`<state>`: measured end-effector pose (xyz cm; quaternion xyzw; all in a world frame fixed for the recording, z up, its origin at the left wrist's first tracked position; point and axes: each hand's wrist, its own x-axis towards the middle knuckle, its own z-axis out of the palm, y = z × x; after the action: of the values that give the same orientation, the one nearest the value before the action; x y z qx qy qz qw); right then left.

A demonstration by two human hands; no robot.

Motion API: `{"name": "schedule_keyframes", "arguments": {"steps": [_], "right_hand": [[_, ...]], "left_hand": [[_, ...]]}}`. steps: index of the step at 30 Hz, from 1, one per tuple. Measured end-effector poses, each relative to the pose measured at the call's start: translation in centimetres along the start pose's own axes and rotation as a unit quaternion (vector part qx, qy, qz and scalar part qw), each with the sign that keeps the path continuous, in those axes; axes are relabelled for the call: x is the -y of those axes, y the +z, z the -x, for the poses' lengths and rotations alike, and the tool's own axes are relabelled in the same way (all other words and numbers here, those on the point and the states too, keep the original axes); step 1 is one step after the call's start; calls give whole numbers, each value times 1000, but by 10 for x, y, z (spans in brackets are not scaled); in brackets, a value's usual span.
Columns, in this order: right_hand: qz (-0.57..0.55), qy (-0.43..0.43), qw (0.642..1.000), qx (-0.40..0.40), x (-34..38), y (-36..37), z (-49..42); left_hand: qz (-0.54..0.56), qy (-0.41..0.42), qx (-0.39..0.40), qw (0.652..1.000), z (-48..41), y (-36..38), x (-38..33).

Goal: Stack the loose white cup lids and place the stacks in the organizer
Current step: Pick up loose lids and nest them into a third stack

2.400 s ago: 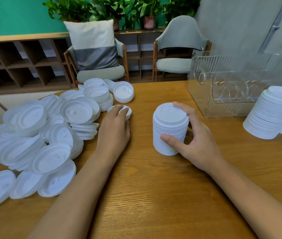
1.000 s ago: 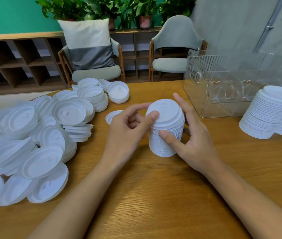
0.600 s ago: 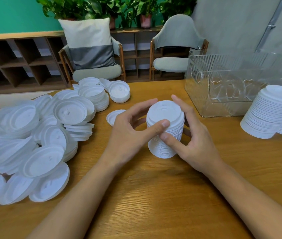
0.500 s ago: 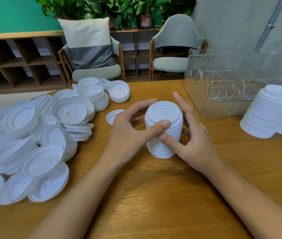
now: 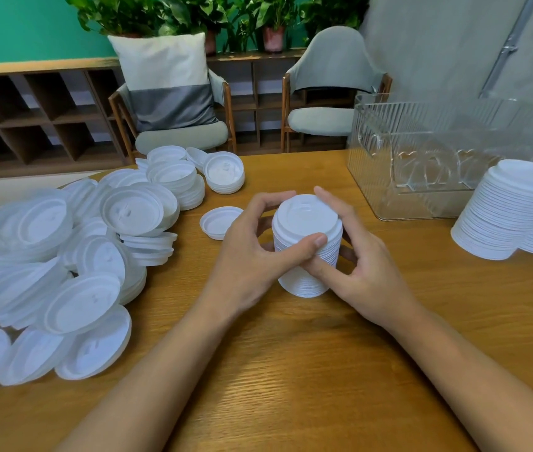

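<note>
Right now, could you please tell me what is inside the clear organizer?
Through the walls of the clear organizer only its heart-cut dividers show, no lids; its right end is hidden behind the finished lid stacks.

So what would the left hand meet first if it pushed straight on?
The left hand grips the lid stack, so that comes first; beyond it, probably the right hand.

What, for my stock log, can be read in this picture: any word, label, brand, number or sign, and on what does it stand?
No text can be read.
Raised marks on top of the lid stack, held by the left hand and right hand: too blurred to read.
Clear organizer: heart shapes only, no letters visible.
</note>
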<state>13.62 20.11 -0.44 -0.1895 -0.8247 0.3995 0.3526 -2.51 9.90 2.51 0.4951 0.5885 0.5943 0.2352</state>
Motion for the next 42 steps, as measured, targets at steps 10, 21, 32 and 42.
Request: {"name": "schedule_keyframes", "arguments": {"steps": [10, 21, 32, 42], "right_hand": [[31, -7, 999, -34, -4, 2, -2], [31, 11, 999, -40, -3, -1, -3], [49, -11, 997, -60, -5, -7, -5], [29, -17, 998, -52, -3, -6, -4]], "left_hand": [[-72, 43, -17, 996, -7, -21, 25], [-463, -32, -77, 882, -21, -45, 58], [-169, 28, -128, 977, -16, -33, 26], [64, -23, -148, 987, -14, -34, -1]]}}
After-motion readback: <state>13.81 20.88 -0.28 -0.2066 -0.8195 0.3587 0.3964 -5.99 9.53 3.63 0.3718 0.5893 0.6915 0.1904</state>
